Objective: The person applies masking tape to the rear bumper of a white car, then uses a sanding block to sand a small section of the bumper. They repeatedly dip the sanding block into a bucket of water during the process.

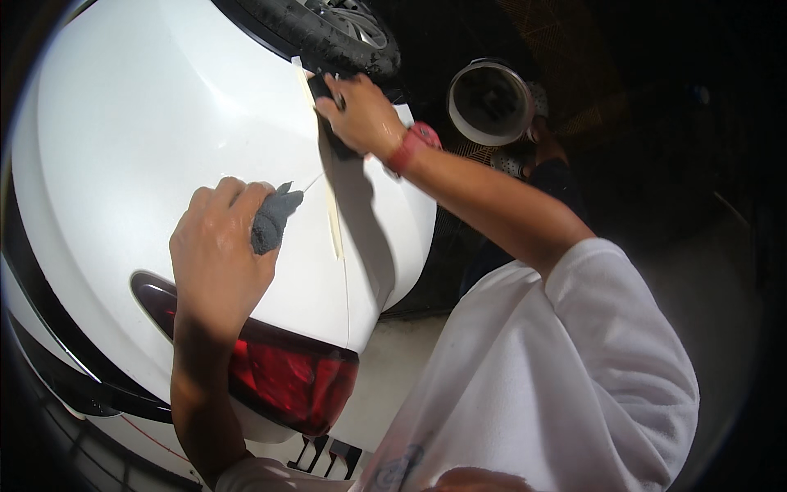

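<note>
Fingers of the left hand [220, 246] grasp a crumpled gray cloth [275, 220] over a white car [123, 139], the soft-looking fabric bunched at their right side. Fingers of the right hand [367, 116] grip a black block [338, 146], straight-edged and partly hidden beneath them, alongside pale masking tape [334, 225]. A red taillight [295, 377] sits nearer the wearer than the left fingers.

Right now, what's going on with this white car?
A person has both hands at a glossy white car's rear bodywork. The left hand grips a crumpled grey cloth. The right hand holds a dark, flat block beside a pale strip of tape stuck to the bodywork, near the black rubber tyre.
</note>
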Tool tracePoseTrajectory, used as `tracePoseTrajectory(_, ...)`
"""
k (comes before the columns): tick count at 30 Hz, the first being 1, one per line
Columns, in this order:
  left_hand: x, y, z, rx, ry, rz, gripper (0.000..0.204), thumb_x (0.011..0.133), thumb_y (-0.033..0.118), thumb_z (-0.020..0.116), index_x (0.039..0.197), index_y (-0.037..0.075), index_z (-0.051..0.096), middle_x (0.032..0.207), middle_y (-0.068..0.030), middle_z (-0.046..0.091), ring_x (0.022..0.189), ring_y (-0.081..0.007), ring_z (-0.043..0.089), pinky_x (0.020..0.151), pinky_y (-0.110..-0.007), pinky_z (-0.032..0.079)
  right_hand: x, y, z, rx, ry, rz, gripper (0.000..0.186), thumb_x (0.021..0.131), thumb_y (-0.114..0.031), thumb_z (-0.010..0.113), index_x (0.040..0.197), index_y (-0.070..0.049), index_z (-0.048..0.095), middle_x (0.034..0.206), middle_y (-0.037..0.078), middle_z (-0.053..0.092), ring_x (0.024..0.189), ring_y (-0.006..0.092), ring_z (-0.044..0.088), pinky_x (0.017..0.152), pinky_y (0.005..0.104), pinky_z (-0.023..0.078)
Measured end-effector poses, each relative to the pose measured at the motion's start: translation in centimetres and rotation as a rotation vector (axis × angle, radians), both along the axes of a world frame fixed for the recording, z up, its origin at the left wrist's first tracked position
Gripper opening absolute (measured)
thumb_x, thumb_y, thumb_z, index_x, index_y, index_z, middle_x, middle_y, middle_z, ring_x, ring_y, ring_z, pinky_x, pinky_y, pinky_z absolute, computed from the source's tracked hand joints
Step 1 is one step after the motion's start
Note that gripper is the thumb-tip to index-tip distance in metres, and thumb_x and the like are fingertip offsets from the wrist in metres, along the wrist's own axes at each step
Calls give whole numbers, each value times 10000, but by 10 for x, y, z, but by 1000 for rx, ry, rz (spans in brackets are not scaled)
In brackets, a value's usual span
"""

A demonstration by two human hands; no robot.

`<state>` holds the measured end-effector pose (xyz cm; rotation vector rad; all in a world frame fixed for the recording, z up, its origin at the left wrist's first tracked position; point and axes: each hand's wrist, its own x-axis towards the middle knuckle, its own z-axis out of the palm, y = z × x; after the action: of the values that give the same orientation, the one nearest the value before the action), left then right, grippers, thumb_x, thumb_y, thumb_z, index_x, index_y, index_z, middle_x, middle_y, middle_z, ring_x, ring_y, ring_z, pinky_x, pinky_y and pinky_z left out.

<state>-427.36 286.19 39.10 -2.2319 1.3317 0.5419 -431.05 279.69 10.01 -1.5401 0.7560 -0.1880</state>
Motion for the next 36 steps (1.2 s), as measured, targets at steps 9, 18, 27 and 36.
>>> tracePoseTrajectory(9, 0, -3, 0, -10, 10, -16, 423, 753, 4, 839, 1164, 60, 756, 1080, -90, 722, 983, -325, 676, 842, -446, 572, 18, -18, 2, 3, 51, -3, 510, 1011, -352, 662, 1454, -100, 680, 1352, 294, 628, 1247, 456, 631, 1083, 523, 523)
tracePoseTrajectory(18, -1, -3, 0, -2, 4, -8, 424, 756, 9, 837, 1169, 68, 758, 1077, -91, 721, 986, -324, 675, 854, -435, 570, 0, -3, 1, -23, 30, -19, 514, 1011, -344, 664, 1463, -99, 672, 1339, 279, 638, 1243, 441, 637, 1067, 531, 533)
tracePoseTrajectory(27, -1, 2, -1, 0, 3, -6, 440, 749, 1, 835, 1178, 62, 754, 1082, -87, 715, 989, -328, 672, 863, -439, 569, -59, 34, 20, 11, -42, -8, 497, 1028, -328, 660, 1458, -77, 655, 1301, 269, 645, 1223, 446, 631, 1049, 524, 537)
tracePoseTrajectory(36, -1, 1, 0, 12, -1, 7, 420, 761, 10, 834, 1171, 63, 759, 1085, -94, 720, 995, -330, 679, 859, -442, 574, -46, 36, 8, -18, -63, 14, 521, 1049, -308, 650, 1511, -71, 608, 1411, 295, 597, 1267, 469, 610, 1068, 526, 535)
